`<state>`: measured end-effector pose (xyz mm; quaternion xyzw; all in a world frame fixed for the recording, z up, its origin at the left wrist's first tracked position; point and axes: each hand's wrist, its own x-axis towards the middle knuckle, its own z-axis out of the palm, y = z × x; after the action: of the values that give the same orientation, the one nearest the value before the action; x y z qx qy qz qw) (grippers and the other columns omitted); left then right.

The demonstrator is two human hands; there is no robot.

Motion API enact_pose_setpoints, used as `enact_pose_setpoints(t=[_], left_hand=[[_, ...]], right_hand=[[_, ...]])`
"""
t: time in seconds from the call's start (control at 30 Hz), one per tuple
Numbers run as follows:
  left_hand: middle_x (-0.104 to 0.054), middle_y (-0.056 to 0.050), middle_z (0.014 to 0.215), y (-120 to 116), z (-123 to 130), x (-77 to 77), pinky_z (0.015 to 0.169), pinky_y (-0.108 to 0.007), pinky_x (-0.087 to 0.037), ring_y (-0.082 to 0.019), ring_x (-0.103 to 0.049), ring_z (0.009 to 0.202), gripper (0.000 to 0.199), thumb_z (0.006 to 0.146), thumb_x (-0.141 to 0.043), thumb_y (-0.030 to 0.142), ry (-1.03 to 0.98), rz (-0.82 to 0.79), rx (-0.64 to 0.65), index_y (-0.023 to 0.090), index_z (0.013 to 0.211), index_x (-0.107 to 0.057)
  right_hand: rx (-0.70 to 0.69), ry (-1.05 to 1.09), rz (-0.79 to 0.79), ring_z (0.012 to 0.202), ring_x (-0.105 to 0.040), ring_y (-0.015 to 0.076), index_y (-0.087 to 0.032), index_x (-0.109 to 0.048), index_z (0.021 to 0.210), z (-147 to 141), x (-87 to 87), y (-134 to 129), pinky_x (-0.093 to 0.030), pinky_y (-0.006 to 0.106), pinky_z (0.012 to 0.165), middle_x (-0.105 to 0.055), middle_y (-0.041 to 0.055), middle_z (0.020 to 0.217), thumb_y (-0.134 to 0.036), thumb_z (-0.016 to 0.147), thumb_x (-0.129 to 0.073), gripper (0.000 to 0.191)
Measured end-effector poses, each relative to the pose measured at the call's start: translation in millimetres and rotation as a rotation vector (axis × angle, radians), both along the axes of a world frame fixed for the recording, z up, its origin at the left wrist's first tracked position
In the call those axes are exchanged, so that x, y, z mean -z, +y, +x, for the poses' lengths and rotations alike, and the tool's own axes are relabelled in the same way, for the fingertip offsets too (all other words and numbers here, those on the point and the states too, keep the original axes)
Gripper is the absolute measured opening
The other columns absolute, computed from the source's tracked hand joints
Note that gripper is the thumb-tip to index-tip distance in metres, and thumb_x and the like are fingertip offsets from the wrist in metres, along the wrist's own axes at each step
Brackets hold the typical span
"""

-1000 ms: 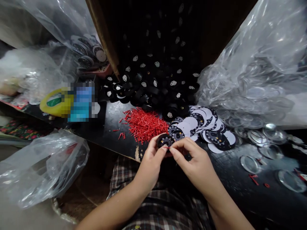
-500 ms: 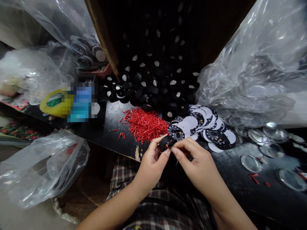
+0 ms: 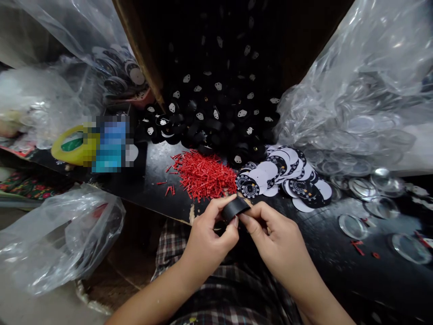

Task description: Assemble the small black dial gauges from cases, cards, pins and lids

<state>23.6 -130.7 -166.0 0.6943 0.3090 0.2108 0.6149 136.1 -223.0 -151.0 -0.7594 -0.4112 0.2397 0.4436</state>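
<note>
My left hand (image 3: 208, 230) pinches a round black gauge case (image 3: 234, 208) between thumb and fingers, its smooth side wall turned up. At the case's right rim, the closed fingers of my right hand (image 3: 275, 230) grip its edge; anything small between those fingertips is hidden. The case's far-side face is out of sight. Just beyond my hands lies a heap of small red pointers (image 3: 204, 176). Right of it, printed black-and-white dial discs (image 3: 299, 185) are spread in an overlapping pile. Behind these, many similar black cases (image 3: 216, 126) are heaped, several showing pale plates.
On the right, clear round covers (image 3: 353, 226) lie loose below a large plastic bag (image 3: 355, 122). A yellow tape roll (image 3: 69, 146) stands at left. A clear bag (image 3: 64, 239) hangs near the table's front edge. A wooden board (image 3: 140, 54) borders the case heap.
The black case has turned in my fingers, so its side wall now faces up and its open face is hidden. The red bit seen at my fingertips no longer shows.
</note>
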Motion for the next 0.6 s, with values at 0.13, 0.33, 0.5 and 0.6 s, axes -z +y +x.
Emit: enact_pose_setpoints(t=[0.13,0.33,0.5,0.6], left_hand=[[-0.068,-0.002,0.116,6,4,0.7,0.096,-0.025,-0.046,-0.016,-0.063,0.107,0.029,0.084,-0.055,0.016,-0.024,-0.227,0.054,0.022,0.113,-0.057],[-0.06,-0.005,0.132,11,8,3.4,0.107,-0.032,-0.04,-0.021,-0.051,0.127,0.041,0.085,-0.059,0.022,-0.055,-0.498,0.076,0.022,0.126,-0.053],[-0.057,-0.001,0.137,9,7,4.9,0.114,-0.034,-0.03,-0.022,-0.041,0.135,0.042,0.086,-0.06,0.034,0.008,-0.418,0.022,0.027,0.128,-0.058],[-0.059,-0.003,0.134,1,12,8.3,0.112,-0.039,-0.034,-0.025,-0.045,0.132,0.041,0.084,-0.062,0.042,-0.017,-0.585,-0.09,0.028,0.122,-0.063]], right_hand=[[-0.022,-0.034,-0.056,0.055,-0.045,0.0098,-0.02,-0.05,0.068,6,1.4,0,-0.034,0.023,0.052,-0.05,-0.0041,0.06,-0.026,0.091,-0.052,0.024],[-0.109,-0.43,0.058,0.078,-0.054,0.0173,-0.018,-0.059,0.096,15,4.8,4,-0.039,0.032,0.073,-0.061,0.004,0.085,-0.019,0.091,-0.05,0.011],[-0.142,-0.619,0.076,0.072,-0.052,0.0176,-0.017,-0.056,0.08,18,8.7,12,-0.038,0.033,0.071,-0.057,0.0036,0.075,-0.013,0.087,-0.048,0.011],[-0.07,-0.555,0.09,0.069,-0.05,0.0156,-0.018,-0.053,0.074,16,5.6,16,-0.039,0.03,0.068,-0.054,0.0016,0.07,-0.01,0.084,-0.048,0.014]])
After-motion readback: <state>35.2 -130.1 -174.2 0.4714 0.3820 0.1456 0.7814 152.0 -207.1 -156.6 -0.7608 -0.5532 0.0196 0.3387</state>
